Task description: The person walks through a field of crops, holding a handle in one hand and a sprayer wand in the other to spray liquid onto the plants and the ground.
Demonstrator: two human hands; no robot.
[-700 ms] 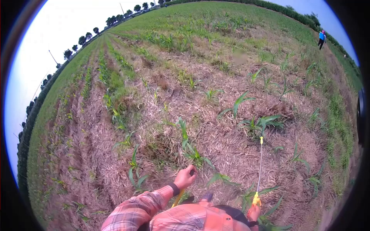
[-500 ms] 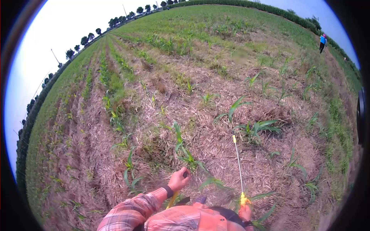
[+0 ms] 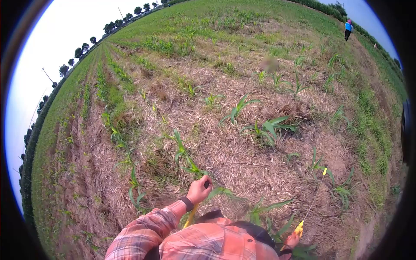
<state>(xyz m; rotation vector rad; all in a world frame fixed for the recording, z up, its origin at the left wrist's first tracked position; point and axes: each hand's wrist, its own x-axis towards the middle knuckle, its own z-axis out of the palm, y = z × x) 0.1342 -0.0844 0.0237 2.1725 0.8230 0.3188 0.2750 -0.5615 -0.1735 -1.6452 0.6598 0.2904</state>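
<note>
My left hand (image 3: 198, 190) is closed round the dark end of a yellow pump lever (image 3: 189, 221), in front of my plaid sleeve. At the lower right my right hand (image 3: 292, 240) grips the yellow handle of a spray wand (image 3: 313, 199). The thin wand slants up and right to its yellow nozzle, over straw-covered ground beside a small maize plant. Young maize plants (image 3: 187, 162) stand just beyond my left hand. More leaves (image 3: 266, 211) grow between my two hands.
Rows of young maize (image 3: 113, 130) run away on the left. Larger plants (image 3: 269, 128) stand ahead in dry straw. Far off at the upper right a person in blue (image 3: 348, 30) is beside a dirt path (image 3: 368, 65). Trees line the horizon.
The spray wand has swung to the right with my right hand. My left hand stays on the lever, slightly higher. The plants have shifted left and down or up as my view turned right.
</note>
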